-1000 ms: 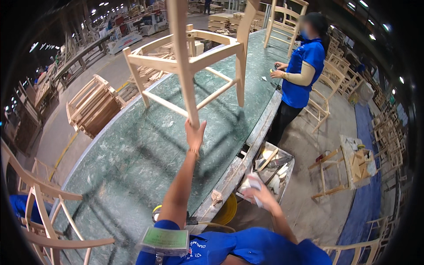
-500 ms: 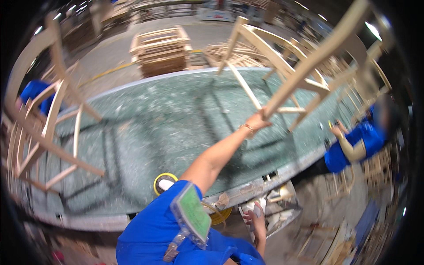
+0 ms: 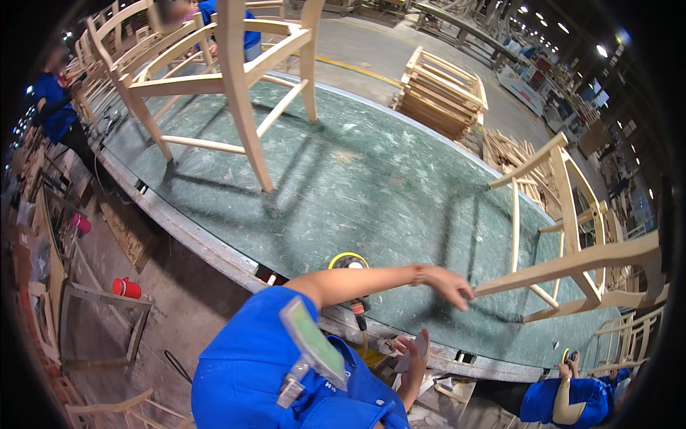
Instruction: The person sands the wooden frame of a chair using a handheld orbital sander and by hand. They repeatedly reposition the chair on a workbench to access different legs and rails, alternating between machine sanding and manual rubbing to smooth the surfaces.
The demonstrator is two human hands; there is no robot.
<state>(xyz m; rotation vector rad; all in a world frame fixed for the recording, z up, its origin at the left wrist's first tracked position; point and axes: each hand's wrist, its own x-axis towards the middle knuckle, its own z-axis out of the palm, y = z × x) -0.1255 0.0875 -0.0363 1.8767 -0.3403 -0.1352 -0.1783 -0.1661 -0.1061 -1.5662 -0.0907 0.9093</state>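
My left hand (image 3: pixel 450 287), with a bracelet at the wrist, reaches across to the right over the green tabletop (image 3: pixel 386 193). Its fingers are loosely stretched, the tips beside the leg end of a bare wooden chair (image 3: pixel 568 275); whether they touch it I cannot tell. Lower down, at the table's near edge, my right hand (image 3: pixel 411 365) is closed around a thin greyish pad (image 3: pixel 423 344), partly hidden by the fingers. Below my left forearm's line, a round power sander (image 3: pixel 349 262) with a yellow rim rests on the table, partly covered by that arm.
Another wooden chair (image 3: pixel 236 86) stands on the table's far left. Stacked wooden frames (image 3: pixel 444 89) and loose sticks (image 3: pixel 522 157) lie beyond the table. One co-worker (image 3: pixel 564 400) is at the lower right, others at the upper left. A red container (image 3: pixel 126 288) sits at left.
The view has swung, bringing the left chair further in. My left hand has come off the chair leg it gripped. My right hand has risen toward the table edge with the pad.
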